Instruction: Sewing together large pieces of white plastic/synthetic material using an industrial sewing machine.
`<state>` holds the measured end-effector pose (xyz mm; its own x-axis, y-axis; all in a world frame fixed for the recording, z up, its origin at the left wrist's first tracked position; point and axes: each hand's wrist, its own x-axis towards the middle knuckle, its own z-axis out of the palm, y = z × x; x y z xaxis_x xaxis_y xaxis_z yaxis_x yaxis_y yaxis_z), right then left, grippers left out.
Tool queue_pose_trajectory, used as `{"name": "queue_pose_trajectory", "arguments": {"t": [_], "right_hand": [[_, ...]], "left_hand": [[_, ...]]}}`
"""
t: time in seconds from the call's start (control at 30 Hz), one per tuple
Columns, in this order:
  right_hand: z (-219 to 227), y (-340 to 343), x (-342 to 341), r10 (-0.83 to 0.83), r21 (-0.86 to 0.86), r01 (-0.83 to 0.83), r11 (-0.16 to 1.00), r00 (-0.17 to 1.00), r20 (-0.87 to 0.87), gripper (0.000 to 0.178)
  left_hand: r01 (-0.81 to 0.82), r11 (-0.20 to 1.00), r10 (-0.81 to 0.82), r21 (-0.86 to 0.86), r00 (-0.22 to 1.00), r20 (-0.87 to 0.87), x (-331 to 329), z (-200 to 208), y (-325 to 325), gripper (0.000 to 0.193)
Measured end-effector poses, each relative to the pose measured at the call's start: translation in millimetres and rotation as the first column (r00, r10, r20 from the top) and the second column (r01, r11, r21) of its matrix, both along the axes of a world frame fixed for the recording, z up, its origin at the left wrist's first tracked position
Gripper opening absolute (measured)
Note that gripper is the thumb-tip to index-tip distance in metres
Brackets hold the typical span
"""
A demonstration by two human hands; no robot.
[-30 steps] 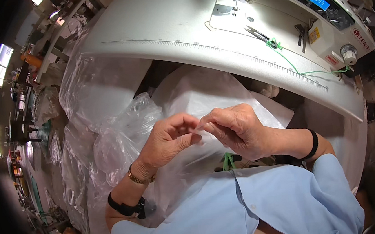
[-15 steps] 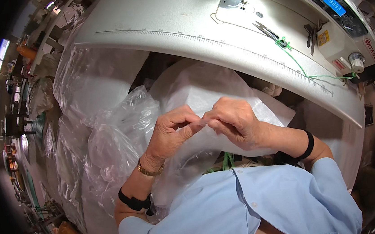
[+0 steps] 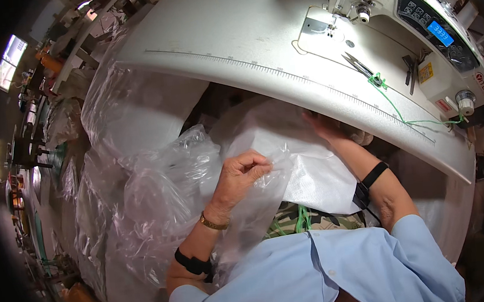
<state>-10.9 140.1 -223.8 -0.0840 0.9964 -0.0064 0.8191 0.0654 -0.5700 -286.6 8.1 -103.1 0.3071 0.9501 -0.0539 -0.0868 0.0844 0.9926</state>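
Observation:
My left hand [image 3: 238, 181] is closed in a pinch on the edge of a clear plastic bag [image 3: 276, 177], which hangs thin and crumpled below and beside the fingers. Over my lap lies a white woven sack [image 3: 324, 184]. My right hand [image 3: 322, 127] reaches forward along the sack, close to the front edge of the sewing table. Shadow and the table edge hide its fingers, so their grip does not show. More clear plastic film [image 3: 157, 182] is heaped to the left of my left hand.
The sewing table [image 3: 224, 27] curves across the front, with a printed ruler along its edge. On it are a lit sewing machine [image 3: 444, 73], thread snips [image 3: 362, 68] tied with green string [image 3: 395, 104], and a small black tool [image 3: 409, 69]. Green strands [image 3: 303, 219] hang at my waist.
My hands have come apart. The right one has let go near the left and moved forward to the table edge; the left still pinches the plastic. The view has shifted slightly.

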Motion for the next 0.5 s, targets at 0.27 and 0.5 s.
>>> {"name": "queue_pose_trajectory", "arguments": {"t": [0.27,0.5], "right_hand": [[8,-25,-25,-0.121,-0.396,-0.261,0.88,0.684,-0.719,0.041],[193,-127,-61,0.628,0.017,-0.88,0.475,0.326,-0.706,0.014]], "left_hand": [[-0.117,0.99,0.113,-0.076,0.992,-0.058,-15,-6,-4,0.003],[-0.291,0.942,0.292,0.166,0.956,0.017,-66,54,14,0.004]]}}
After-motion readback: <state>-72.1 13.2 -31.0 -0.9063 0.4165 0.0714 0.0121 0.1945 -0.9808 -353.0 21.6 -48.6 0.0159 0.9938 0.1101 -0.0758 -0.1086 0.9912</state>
